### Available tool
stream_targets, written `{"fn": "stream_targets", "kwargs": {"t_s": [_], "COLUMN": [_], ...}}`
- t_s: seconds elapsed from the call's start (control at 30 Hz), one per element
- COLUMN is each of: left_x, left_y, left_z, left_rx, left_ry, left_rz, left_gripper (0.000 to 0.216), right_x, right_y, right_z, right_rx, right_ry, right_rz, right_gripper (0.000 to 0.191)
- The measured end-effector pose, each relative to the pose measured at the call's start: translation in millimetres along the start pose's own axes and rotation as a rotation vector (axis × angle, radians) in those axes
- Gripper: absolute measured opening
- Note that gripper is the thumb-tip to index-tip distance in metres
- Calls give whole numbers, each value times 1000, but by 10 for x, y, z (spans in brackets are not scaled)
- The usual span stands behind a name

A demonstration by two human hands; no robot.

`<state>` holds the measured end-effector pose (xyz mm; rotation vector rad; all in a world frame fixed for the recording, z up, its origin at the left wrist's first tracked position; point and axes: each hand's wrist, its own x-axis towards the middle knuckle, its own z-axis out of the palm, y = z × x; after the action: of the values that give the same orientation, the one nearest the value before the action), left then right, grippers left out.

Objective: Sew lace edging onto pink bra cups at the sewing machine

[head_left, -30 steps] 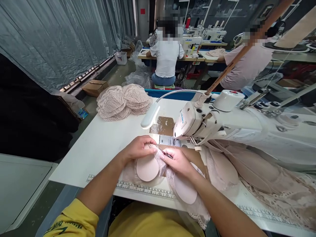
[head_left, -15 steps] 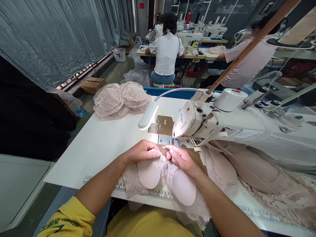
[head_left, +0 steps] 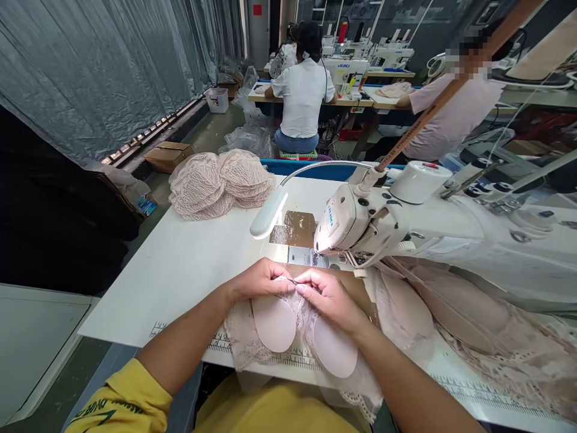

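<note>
Two pale pink padded cups joined by lace, a bra piece [head_left: 274,322], lie on the white table [head_left: 189,264] just in front of me. My left hand [head_left: 259,280] is closed on the top edge of the left cup. My right hand [head_left: 327,294] pinches the lace between the cups, with a thin dark tool showing at its fingertips. Both hands meet just before the needle plate of the white sewing machine [head_left: 406,225].
A stack of lace cups [head_left: 220,181] sits at the table's far left. A gooseneck lamp [head_left: 268,213] hangs over the plate. More lace pieces [head_left: 473,328] are heaped under the machine arm at right. Two people sit at machines beyond. A ruler strip [head_left: 288,358] edges the table.
The bra piece has been drawn slightly toward me and both hands have come together at its centre. The cups now lie side by side.
</note>
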<state>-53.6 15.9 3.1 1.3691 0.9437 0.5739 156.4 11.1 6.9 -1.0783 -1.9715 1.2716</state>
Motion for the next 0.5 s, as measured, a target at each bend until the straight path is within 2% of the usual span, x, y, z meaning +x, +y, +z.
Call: {"fn": "stream_targets", "kwargs": {"t_s": [0.13, 0.23, 0.33, 0.4, 0.5], "left_x": [17, -31, -153, -238, -309], "left_y": [28, 81, 129, 142, 148], "left_z": [23, -40, -196, -305, -394], "left_rx": [16, 88, 252, 328, 304], "left_ry": [-12, -112, -228, -207, -97], "left_rz": [22, 44, -61, -150, -143], "left_gripper": [26, 25, 24, 21, 20], "right_x": [4, 19, 25, 18, 2], "right_y": [42, 33, -18, -40, -35], "right_z": [43, 63, 16, -39, -81], "right_rx": [111, 141, -14, -83, -46], "right_ry": [65, -20, -26, -46, -254], "right_rz": [66, 117, 152, 170, 140], "right_gripper": [25, 35, 15, 15, 23]}}
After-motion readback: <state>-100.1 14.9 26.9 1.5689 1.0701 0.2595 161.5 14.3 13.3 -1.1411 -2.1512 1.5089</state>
